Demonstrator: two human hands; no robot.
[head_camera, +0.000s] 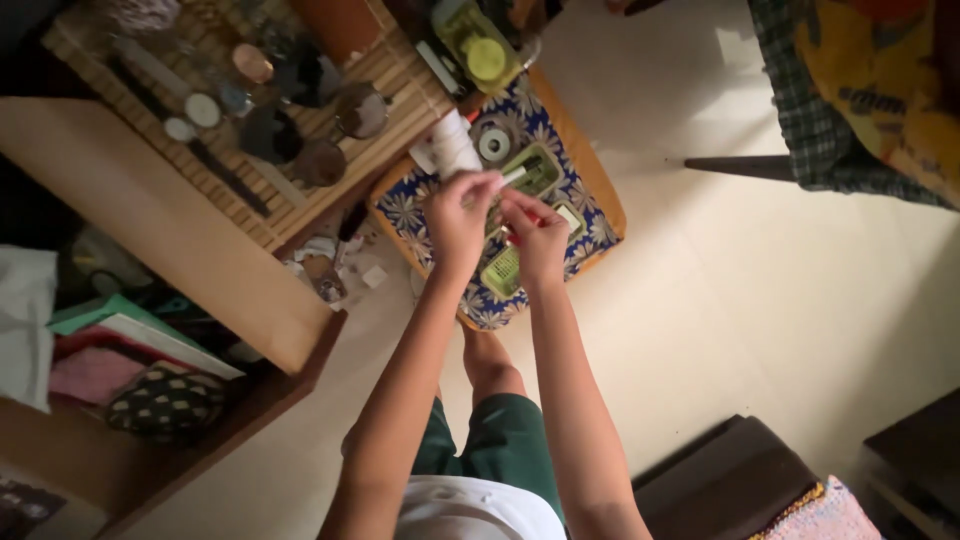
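Observation:
My left hand (458, 215) is closed around a white tube-like container (455, 143) that sticks up from my fist. A small white cap end (513, 176) pokes out between my two hands. Just beside it, my right hand (537, 233) pinches something small and red at its fingertips; I cannot tell what it is. Both hands hover over a tray with a blue floral lining (410, 215). The tray holds green rectangular boxes (537, 167) and a round tape roll (493, 144).
A wooden shelf unit (190, 240) stands at the left, with a bamboo mat (395, 95) full of small jars and lids on top. Folded cloths and a dotted pouch (165, 400) fill the lower shelf. A checked cloth (810, 110) hangs at upper right; dark furniture (730, 480) sits lower right.

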